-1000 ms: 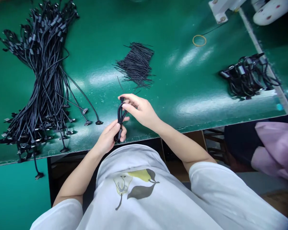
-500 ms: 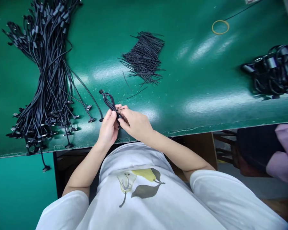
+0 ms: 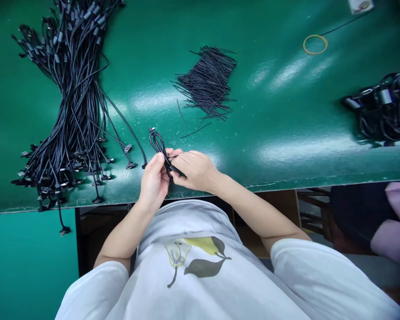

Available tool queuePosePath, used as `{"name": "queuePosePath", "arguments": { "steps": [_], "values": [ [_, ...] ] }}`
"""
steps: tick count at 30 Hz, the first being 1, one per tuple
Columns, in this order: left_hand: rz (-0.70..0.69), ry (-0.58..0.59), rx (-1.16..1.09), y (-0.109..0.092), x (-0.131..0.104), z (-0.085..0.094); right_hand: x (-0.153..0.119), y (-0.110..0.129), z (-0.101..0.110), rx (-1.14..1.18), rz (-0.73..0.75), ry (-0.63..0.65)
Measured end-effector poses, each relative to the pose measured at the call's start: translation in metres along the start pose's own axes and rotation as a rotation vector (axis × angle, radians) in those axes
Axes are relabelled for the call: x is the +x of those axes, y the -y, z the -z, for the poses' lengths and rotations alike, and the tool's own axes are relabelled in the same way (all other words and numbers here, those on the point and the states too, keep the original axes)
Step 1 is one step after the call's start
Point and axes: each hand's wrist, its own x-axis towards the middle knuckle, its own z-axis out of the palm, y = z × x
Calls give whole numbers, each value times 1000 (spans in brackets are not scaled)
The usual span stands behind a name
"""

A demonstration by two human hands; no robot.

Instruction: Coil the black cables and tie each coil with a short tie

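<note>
A black cable [image 3: 158, 141] is folded into a narrow looped bundle just over the table's front edge. My left hand [image 3: 154, 180] is closed around its middle, thumb on top. My right hand [image 3: 195, 171] is closed at the bundle's right side, with a dark length of the cable between its thumb and fingers. A thin black tie end [image 3: 174, 156] sticks out between the two hands; how it runs round the bundle is hidden by fingers. One small connector [image 3: 152, 130] points up at the loop's far end.
A large heap of loose black cables [image 3: 76, 98] covers the table's left side, some ends over the edge. Beyond my hands lies a pile of thin black ties [image 3: 208, 82]. Bundled cables [image 3: 385, 106] sit at far right, a yellow ring [image 3: 315, 45] behind them. Pink cloth [image 3: 395, 222] shows lower right.
The view has shifted a little, so the table things sit slightly further right. Both hands stay on the cable bundle, and its far connector has turned somewhat.
</note>
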Motion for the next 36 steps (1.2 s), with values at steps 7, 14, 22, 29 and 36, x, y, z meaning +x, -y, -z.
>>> {"name": "queuePosePath", "arguments": {
  "steps": [7, 14, 22, 29, 36],
  "values": [
    [96, -34, -12, -4, 1, 1, -2, -8, 2, 68, 88, 65],
    [74, -85, -83, -6, 10, -6, -3, -9, 7, 45, 89, 273],
    [133, 266, 5, -25, -4, -14, 3, -21, 45, 777, -575, -85],
    [306, 315, 14, -7, -6, -22, 25, -18, 38, 968, -527, -10],
    [293, 302, 93, -2, -8, -14, 21, -20, 32, 797, -584, -55]
  ]
}}
